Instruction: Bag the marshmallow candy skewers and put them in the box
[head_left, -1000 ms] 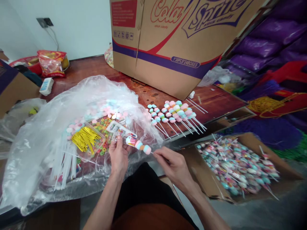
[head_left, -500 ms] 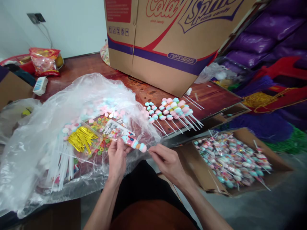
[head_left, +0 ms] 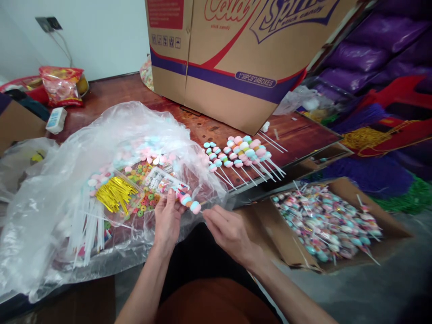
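1. Our left hand (head_left: 168, 219) pinches the small wrapper (head_left: 168, 184) open at the table's (head_left: 209, 128) 6 o'clock edge.
2. Our right hand (head_left: 225, 232) pinches the stick, feeding the candy skewer (head_left: 191, 202) straight towards 10 o'clock.

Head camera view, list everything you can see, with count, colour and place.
candy skewer: one, pink, blue and white, between both hands
printed sleeve: one, clear with print, at left hand
gold twist ties: bundle, gold, under plastic
white sticks: many, white, left under plastic
plastic sheet: one, clear, over table
finished skewers: a row, pastel, on table
cardboard carton: one, brown, red and purple print, behind
open box: one, brown, full of wrapped skewers, right
left hand: grip on skewer and sleeve
right hand: grip on stick end
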`<state>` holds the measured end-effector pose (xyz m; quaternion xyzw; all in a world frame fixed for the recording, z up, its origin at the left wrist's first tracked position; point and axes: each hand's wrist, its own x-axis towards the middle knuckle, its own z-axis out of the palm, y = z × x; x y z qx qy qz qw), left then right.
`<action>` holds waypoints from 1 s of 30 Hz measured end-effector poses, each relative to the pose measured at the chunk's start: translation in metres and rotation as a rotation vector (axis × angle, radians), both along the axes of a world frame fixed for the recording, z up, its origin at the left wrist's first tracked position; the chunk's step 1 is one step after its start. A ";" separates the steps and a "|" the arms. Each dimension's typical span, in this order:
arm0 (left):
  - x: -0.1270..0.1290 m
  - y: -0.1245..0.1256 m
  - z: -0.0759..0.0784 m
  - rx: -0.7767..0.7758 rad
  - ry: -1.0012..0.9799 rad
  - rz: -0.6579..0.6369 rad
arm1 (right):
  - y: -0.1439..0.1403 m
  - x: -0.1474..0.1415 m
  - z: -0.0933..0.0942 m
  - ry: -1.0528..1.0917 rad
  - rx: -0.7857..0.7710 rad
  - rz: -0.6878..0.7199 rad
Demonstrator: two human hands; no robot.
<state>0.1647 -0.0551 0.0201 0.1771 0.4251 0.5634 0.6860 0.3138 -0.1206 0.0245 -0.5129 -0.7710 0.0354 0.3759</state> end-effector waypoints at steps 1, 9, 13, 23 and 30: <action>0.001 0.000 -0.001 -0.001 -0.017 0.018 | -0.002 -0.003 -0.003 0.062 -0.036 -0.002; 0.002 -0.002 -0.004 0.014 -0.033 0.055 | -0.008 -0.015 -0.008 0.274 -0.119 -0.039; 0.000 -0.002 -0.004 0.003 0.010 -0.038 | -0.001 -0.012 -0.014 0.069 -0.013 -0.011; -0.006 0.005 -0.002 0.012 -0.022 -0.080 | -0.002 -0.010 -0.009 0.518 -0.528 -0.013; -0.006 0.007 -0.004 0.005 -0.013 -0.080 | -0.003 -0.016 -0.010 0.591 -0.497 -0.055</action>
